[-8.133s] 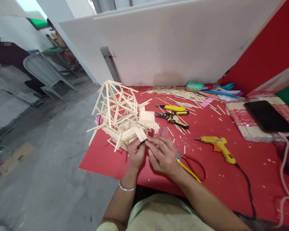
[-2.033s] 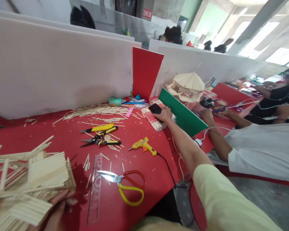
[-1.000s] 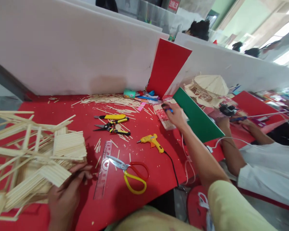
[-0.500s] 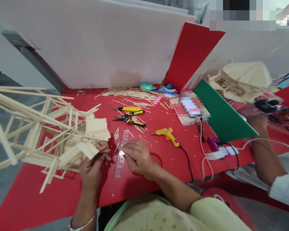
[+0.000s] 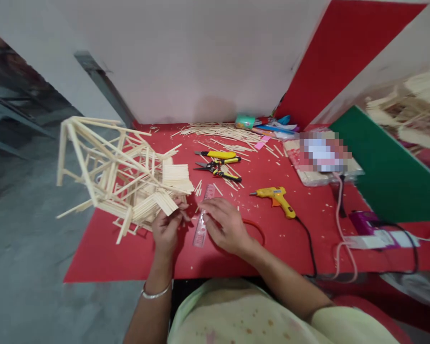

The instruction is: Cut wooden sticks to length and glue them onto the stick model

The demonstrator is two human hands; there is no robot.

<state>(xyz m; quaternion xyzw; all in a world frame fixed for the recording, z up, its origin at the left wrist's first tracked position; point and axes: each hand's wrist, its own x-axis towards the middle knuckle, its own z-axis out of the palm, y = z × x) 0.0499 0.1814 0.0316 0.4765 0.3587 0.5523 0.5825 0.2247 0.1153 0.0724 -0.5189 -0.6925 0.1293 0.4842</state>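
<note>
A model house frame (image 5: 107, 177) of thin wooden sticks stands at the left of the red table, with small slatted stick panels (image 5: 175, 176) on its right side. My left hand (image 5: 167, 230) is at its front right corner, fingers curled at the lower edge of a slatted panel; the panel hides part of the grip. A clear pinkish ruler (image 5: 200, 234) lies flat just right of that. Over the ruler is my right hand (image 5: 224, 224), fingers bent and drawn together, fingertips at the ruler's left edge. Anything small between them is too hard to make out.
Yellow-handled cutters (image 5: 220, 169) and a yellow utility knife (image 5: 218, 154) lie beyond my hands. A yellow glue gun (image 5: 275, 197) with a black cord rests to the right. Loose sticks (image 5: 222, 134) line the back wall. A green board (image 5: 387, 167) stands at the right.
The view has swung left, so everything sits farther right in the picture. The neighbouring person's arm is out of view. My hands remain at the panel and the ruler.
</note>
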